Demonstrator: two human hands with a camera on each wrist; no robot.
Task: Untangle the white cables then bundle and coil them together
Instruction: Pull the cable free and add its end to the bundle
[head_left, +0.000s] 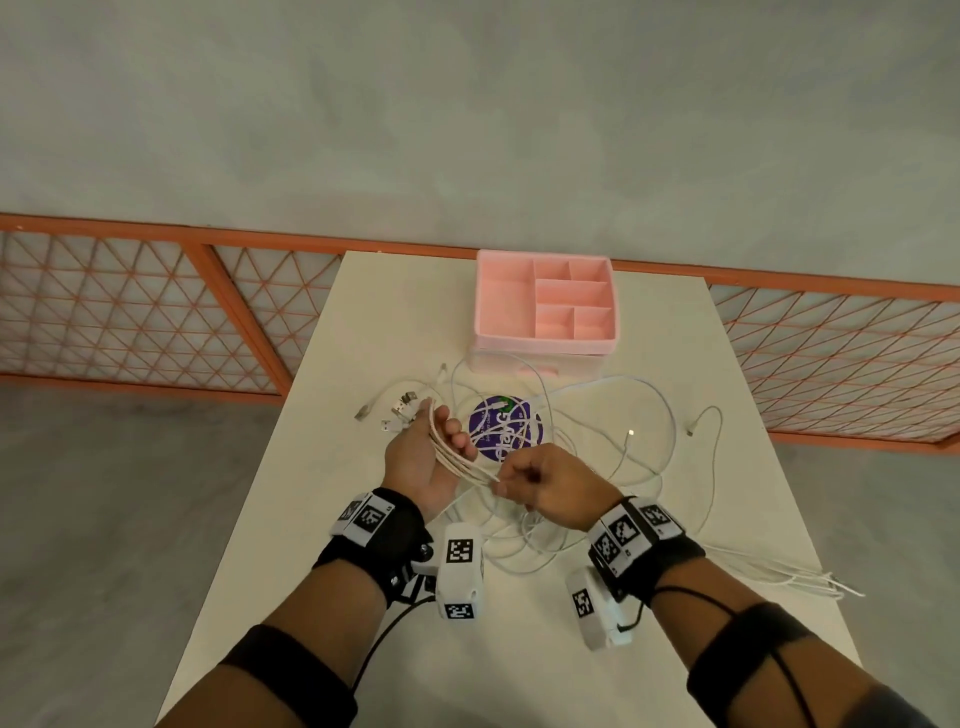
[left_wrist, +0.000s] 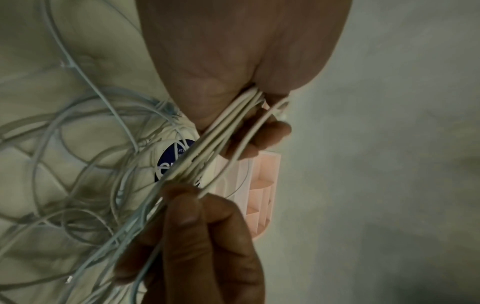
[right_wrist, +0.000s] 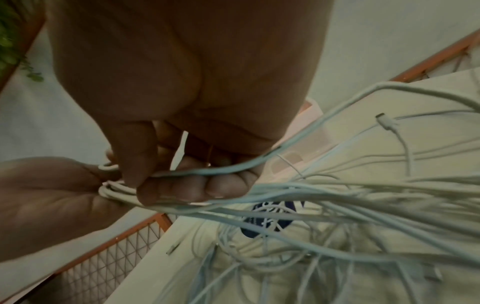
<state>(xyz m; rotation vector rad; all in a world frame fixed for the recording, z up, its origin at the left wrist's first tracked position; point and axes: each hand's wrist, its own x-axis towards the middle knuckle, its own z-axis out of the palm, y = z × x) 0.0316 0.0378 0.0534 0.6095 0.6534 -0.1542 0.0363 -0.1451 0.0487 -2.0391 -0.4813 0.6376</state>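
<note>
Cables (head_left: 524, 467) sprawl in loose white loops over the middle of the table (head_left: 675, 649) in the head view, between the person and the pink organiser box (head_left: 545, 304) at the far end, some lying across a round purple sticker (head_left: 501, 428). The left hand (head_left: 421, 462) is palm-up with several strands laid side by side across it, its fingers curled partway over them, and the plug ends (head_left: 397, 410) fan out past its far side; this looks like an anchor that keeps one set of ends even. The right hand (head_left: 550, 491), just beside it, pinches the same strands between thumb and curled fingers, probably to run along them and draw the slack out of the tangle. A few stray ends trail off the near right edge of the table.

From the left wrist, the gathered strands (left_wrist: 223, 139) leave the left palm (left_wrist: 233, 61) as a tight parallel band and pass to the right thumb (left_wrist: 182, 207) pressed on top; beyond it they spread into unsorted loops (left_wrist: 78, 174) on the table.

From the right wrist, the right fingers (right_wrist: 182, 189) are closed round the band where it meets the left palm (right_wrist: 52, 195), and the cables fan out (right_wrist: 350, 195) to the right into the heap. Untangling seems only partly done, and coiling not yet begun.
</note>
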